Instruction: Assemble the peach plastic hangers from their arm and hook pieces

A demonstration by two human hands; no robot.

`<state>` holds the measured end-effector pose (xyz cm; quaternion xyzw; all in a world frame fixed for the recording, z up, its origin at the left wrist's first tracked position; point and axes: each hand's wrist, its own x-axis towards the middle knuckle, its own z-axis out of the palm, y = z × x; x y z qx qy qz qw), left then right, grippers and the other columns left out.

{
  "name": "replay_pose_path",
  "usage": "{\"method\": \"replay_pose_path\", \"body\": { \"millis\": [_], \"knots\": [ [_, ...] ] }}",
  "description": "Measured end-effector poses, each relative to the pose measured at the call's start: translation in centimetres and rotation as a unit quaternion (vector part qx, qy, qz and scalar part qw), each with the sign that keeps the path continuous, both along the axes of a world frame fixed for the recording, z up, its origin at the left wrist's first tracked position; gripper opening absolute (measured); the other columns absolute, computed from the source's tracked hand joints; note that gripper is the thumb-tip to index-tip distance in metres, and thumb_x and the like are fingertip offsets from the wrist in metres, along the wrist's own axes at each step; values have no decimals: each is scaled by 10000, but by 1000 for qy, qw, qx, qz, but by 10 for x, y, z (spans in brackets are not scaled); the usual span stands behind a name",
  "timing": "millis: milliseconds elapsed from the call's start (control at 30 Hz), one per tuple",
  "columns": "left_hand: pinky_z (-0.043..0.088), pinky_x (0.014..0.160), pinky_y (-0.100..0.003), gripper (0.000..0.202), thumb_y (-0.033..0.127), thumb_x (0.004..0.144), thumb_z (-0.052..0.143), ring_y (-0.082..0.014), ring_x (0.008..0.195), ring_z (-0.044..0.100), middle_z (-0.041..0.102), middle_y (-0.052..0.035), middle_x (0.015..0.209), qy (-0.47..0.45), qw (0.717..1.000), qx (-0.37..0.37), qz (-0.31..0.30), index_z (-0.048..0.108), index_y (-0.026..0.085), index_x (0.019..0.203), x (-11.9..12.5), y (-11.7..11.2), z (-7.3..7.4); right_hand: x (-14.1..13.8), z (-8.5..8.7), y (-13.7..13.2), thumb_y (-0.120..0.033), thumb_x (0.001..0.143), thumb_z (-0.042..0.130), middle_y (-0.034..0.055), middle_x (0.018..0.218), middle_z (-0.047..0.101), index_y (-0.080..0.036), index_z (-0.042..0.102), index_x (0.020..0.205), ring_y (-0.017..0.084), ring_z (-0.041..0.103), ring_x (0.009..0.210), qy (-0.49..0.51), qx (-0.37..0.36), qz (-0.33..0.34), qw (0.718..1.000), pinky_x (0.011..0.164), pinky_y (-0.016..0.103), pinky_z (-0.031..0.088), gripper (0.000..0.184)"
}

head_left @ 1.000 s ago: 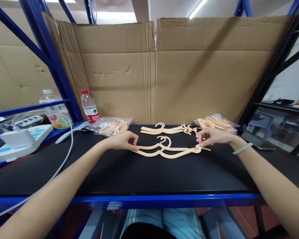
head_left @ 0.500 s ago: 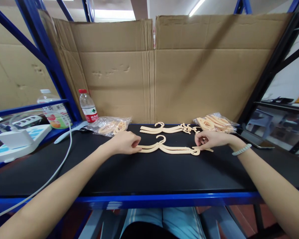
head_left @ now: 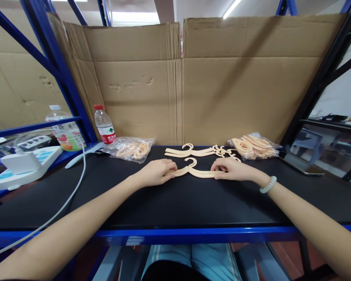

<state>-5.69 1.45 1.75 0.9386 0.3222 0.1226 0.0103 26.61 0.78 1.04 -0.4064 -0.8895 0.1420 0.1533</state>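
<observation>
A beige folding clothes hanger [head_left: 203,174] lies on the black tabletop, its hook pointing to the back. My left hand [head_left: 158,172] has its fingers closed on the hanger's left arm and covers that end. On the other side, my right hand [head_left: 229,169] pinches the right arm, hiding its tip. Just behind, a second set of beige hanger arms [head_left: 193,152] with a hook lies flat, and small curled beige parts [head_left: 220,151] are at its right end.
Clear plastic bags of beige pieces lie at the back left [head_left: 134,149] and back right [head_left: 253,146]. A red-capped water bottle [head_left: 105,127] stands before the cardboard wall [head_left: 140,89]. At the left are a white power strip [head_left: 26,166], a cable and a brush handle [head_left: 80,157].
Both hands have moved inward along the front hanger, the left one to the right and the right one to the left. The hanger's arms look closer together now.
</observation>
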Motion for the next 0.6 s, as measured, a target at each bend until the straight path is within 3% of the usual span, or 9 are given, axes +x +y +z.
{"method": "replay_pose_path", "body": {
  "millis": [200, 333, 433, 533, 600],
  "knots": [
    [440, 805, -295, 168, 254, 886, 505, -213, 943, 596, 644, -64, 1008, 6, 999, 42, 23, 598, 197, 1014, 3, 5, -11, 7, -3, 8, -359, 776, 639, 27, 726, 587, -144, 663, 886, 138, 467, 615, 6, 3, -28, 1000, 559, 250, 355, 243],
    [457, 763, -311, 161, 253, 880, 527, -212, 879, 609, 654, -72, 970, -15, 995, 90, 42, 601, 179, 1003, 8, -1, -5, 5, -4, 7, -336, 789, 628, 36, 750, 600, -140, 664, 891, 145, 484, 635, 3, 13, -35, 999, 564, 254, 362, 224],
    [470, 722, -296, 151, 285, 891, 533, -189, 819, 619, 666, -57, 890, -76, 992, 106, 0, 607, 176, 966, 19, -30, 11, 4, -5, 7, -333, 797, 628, 38, 768, 607, -137, 645, 982, 150, 506, 643, 11, 12, -42, 999, 572, 257, 379, 271],
    [488, 719, -268, 147, 299, 890, 561, -153, 776, 625, 670, -32, 845, -178, 973, 110, -98, 604, 192, 982, 29, -80, 27, 4, -6, 8, -311, 810, 618, 45, 795, 616, -137, 628, 1030, 158, 526, 669, 15, 8, -32, 999, 599, 266, 403, 280],
    [502, 750, -273, 162, 319, 897, 555, -154, 814, 627, 672, -48, 914, -229, 956, 130, -126, 611, 204, 996, 30, -113, 31, 3, -6, 9, -272, 825, 596, 56, 832, 627, -145, 642, 978, 162, 534, 697, 12, 12, -21, 1000, 625, 272, 415, 205]
  ]
}}
